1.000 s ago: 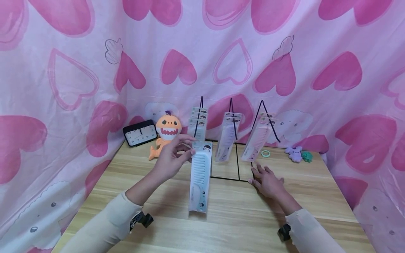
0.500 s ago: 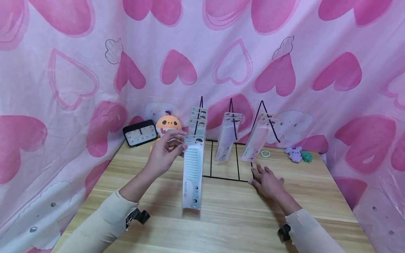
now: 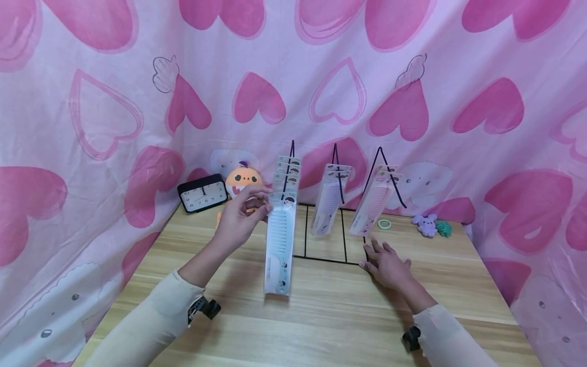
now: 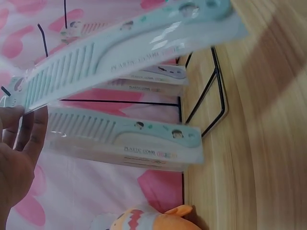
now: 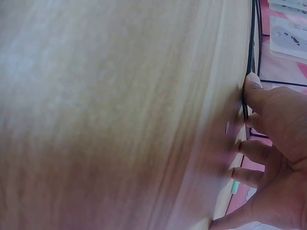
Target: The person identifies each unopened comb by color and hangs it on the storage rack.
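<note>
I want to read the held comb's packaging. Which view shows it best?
The left wrist view: the packaged comb fills the frame, print close. The head view shows it whole but small, pinched by the left hand. The right wrist view misses it.

A staged retail-style display: packaged combs (image 3: 328, 204) are hanging on a black wire rack (image 3: 337, 158) beyond the hands, a pink heart-print sheet (image 3: 293, 76) draping behind.
</note>
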Demonstrator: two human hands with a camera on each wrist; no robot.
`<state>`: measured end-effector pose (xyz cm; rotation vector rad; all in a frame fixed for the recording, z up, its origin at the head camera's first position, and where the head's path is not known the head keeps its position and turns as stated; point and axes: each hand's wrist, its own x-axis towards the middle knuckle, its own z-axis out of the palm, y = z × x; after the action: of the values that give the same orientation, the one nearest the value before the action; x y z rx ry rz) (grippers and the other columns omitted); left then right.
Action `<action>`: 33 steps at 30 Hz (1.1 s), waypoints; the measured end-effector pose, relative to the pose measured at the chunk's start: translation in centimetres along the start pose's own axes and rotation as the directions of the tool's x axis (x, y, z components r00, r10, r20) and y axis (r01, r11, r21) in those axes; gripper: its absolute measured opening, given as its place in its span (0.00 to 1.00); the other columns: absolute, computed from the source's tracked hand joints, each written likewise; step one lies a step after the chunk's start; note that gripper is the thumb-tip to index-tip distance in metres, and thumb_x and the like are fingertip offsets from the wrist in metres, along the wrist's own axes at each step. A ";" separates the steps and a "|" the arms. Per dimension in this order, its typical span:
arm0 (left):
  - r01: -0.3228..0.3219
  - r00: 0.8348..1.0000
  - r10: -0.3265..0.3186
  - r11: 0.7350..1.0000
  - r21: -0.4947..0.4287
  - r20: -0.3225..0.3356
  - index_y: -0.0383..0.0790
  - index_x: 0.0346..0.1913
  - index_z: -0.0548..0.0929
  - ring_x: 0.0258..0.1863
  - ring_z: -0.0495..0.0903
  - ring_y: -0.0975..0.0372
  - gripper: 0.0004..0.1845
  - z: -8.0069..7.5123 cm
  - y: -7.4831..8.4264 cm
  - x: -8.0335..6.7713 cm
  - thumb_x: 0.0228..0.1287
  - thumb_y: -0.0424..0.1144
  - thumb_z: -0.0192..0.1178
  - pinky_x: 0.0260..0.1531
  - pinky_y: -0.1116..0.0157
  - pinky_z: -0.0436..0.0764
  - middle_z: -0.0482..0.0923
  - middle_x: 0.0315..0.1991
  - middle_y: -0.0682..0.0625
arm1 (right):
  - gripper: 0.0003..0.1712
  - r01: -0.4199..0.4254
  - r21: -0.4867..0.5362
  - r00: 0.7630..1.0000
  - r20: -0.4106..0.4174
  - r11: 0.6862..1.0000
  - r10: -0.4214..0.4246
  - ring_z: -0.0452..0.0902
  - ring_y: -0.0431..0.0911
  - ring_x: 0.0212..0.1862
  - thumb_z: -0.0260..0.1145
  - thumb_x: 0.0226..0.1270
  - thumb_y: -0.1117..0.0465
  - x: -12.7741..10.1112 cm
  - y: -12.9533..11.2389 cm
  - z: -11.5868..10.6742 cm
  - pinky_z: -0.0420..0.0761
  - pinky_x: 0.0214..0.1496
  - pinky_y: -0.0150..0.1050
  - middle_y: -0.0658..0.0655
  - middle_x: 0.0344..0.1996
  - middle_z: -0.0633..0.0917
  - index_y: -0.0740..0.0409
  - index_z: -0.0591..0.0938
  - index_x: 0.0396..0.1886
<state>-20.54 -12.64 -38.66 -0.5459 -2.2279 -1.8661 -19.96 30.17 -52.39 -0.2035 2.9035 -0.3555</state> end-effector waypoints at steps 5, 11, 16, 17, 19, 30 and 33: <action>-0.030 0.999 0.032 0.998 0.056 -0.025 0.52 0.64 0.85 0.48 0.92 0.57 0.19 0.3 -0.7 0.9 0.78 0.31 0.69 0.43 0.61 0.95 0.83 0.51 0.46 | 0.40 0.004 -0.001 1.000 0.002 1.000 -0.004 0.50 0.75 0.87 0.61 0.86 0.38 0.0 0.2 0.0 0.49 0.65 0.98 0.64 0.89 0.60 0.50 0.68 0.87; -0.063 0.996 0.068 0.994 0.089 -0.052 0.53 0.62 0.86 0.48 0.92 0.54 0.16 0.6 -1.3 1.9 0.79 0.32 0.69 0.45 0.57 0.95 0.84 0.49 0.46 | 0.41 0.002 -0.003 1.000 0.013 1.000 -0.002 0.50 0.75 0.88 0.62 0.86 0.37 -0.1 0.2 0.0 0.49 0.65 0.98 0.64 0.89 0.59 0.50 0.67 0.88; -0.097 0.992 0.102 0.992 0.077 -0.071 0.49 0.60 0.87 0.47 0.92 0.52 0.15 0.8 -1.5 2.4 0.78 0.30 0.69 0.47 0.45 0.94 0.85 0.48 0.43 | 0.41 0.005 -0.003 1.000 0.009 1.000 -0.005 0.50 0.75 0.88 0.61 0.86 0.38 -0.1 0.2 0.0 0.49 0.65 0.98 0.64 0.89 0.59 0.50 0.68 0.88; -0.098 0.992 0.104 0.992 0.075 -0.076 0.49 0.60 0.87 0.47 0.91 0.52 0.15 0.8 -1.5 2.4 0.78 0.30 0.69 0.48 0.46 0.94 0.85 0.49 0.43 | 0.41 0.006 -0.003 1.000 0.009 1.000 -0.006 0.50 0.75 0.87 0.61 0.86 0.38 -0.2 0.2 0.0 0.49 0.65 0.98 0.65 0.89 0.59 0.50 0.68 0.87; -0.096 0.991 0.102 0.993 0.076 -0.086 0.48 0.61 0.87 0.47 0.91 0.51 0.15 0.9 -1.5 2.4 0.77 0.30 0.69 0.47 0.51 0.95 0.86 0.49 0.43 | 0.40 0.006 -0.001 1.000 0.011 1.000 -0.006 0.50 0.75 0.87 0.61 0.86 0.38 -0.3 0.2 0.1 0.49 0.65 0.98 0.65 0.89 0.59 0.50 0.68 0.87; -0.053 0.987 0.062 0.996 0.067 -0.149 0.53 0.73 0.76 0.52 0.89 0.55 0.30 0.7 -2.0 2.7 0.74 0.31 0.73 0.54 0.64 0.92 0.87 0.54 0.47 | 0.41 0.005 0.007 1.000 0.000 1.000 -0.005 0.49 0.76 0.87 0.61 0.86 0.38 0.0 0.0 -0.3 0.46 0.66 0.97 0.65 0.90 0.58 0.50 0.66 0.88; -0.048 0.989 0.058 0.996 0.075 -0.137 0.49 0.73 0.77 0.57 0.89 0.52 0.29 0.3 -2.7 2.3 0.74 0.33 0.74 0.62 0.54 0.90 0.88 0.56 0.45 | 0.41 0.006 0.016 1.000 0.006 1.000 -0.006 0.49 0.76 0.87 0.61 0.86 0.38 -0.1 0.1 -0.2 0.46 0.65 0.98 0.65 0.90 0.58 0.50 0.66 0.88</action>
<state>-23.65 -12.35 -40.31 -0.4445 -2.1588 -1.7347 -19.95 30.38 -52.19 -0.2106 2.8941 -0.3783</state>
